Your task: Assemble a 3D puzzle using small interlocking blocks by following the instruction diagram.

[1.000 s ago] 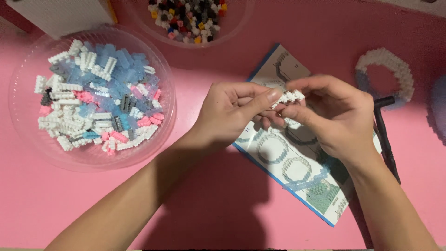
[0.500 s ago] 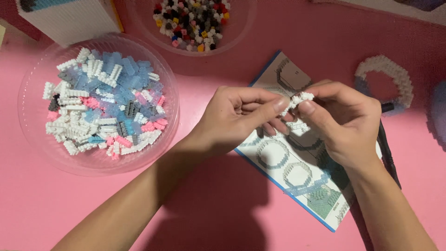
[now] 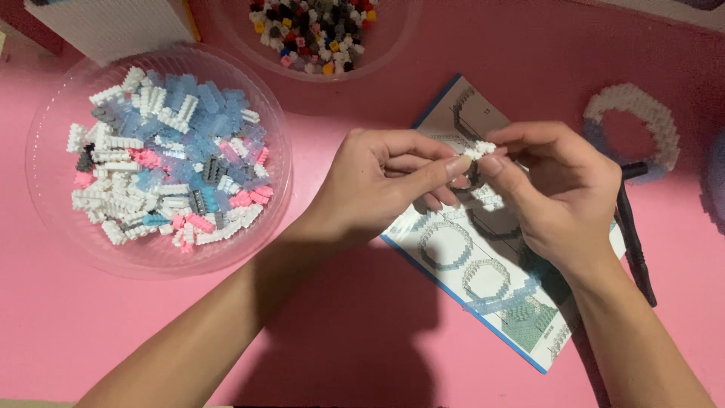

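My left hand (image 3: 381, 185) and my right hand (image 3: 555, 193) meet above an instruction sheet (image 3: 483, 261) with ring diagrams. Both pinch a small piece of white mini bricks (image 3: 479, 149) between thumbs and fingertips. Part of the piece is hidden behind my fingers. A clear round bowl (image 3: 53, 219) of white, blue, pink and grey mini bricks lies to the left of my left hand.
A second clear bowl (image 3: 393, 38) with mixed coloured bricks sits at the top. A built white and blue brick ring (image 3: 642, 113) lies at the right, with a black tool (image 3: 634, 242) beside it. A white box (image 3: 113, 26) stands at top left. The surface is pink.
Both hands stay together on the white piece and have drifted slightly up over the sheet. The fingers have shifted their pinch a little.
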